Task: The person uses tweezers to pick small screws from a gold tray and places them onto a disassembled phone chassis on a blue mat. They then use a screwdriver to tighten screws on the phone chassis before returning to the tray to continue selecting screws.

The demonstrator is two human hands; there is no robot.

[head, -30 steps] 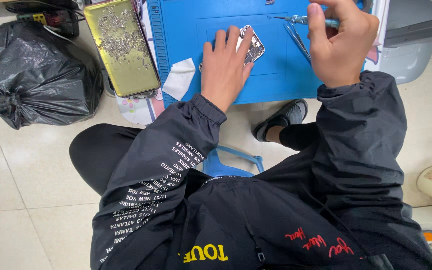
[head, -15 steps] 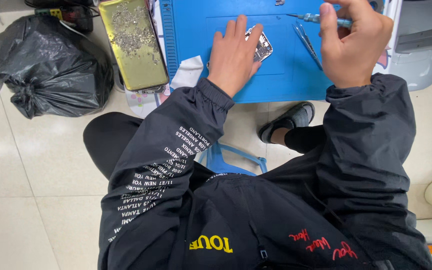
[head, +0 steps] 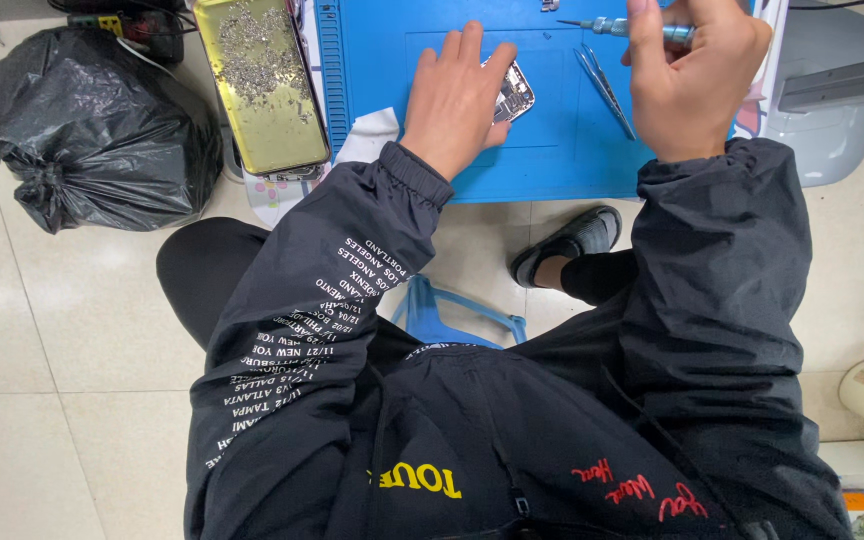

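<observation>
My left hand (head: 457, 98) lies flat on an opened phone (head: 514, 93), whose bare metal insides show past my fingers on a blue work mat (head: 552, 150). My right hand (head: 692, 80) is closed around a thin screwdriver (head: 620, 28) with a silvery shaft, its tip pointing left above the mat, apart from the phone. A pair of metal tweezers (head: 604, 85) lies on the mat between the two hands. Both sleeves are black; the left one carries white lettering.
A gold tray (head: 257, 85) strewn with several small screws sits left of the mat, with a white cloth (head: 370, 135) beside it. A tied black rubbish bag (head: 82, 125) stands on the tiled floor at left. A blue stool (head: 452, 315) is under me; a shoe (head: 567, 243) shows below the table.
The view has tilted, so everything sits a little higher and further right. Both hands keep their hold; the screwdriver stays above the mat.
</observation>
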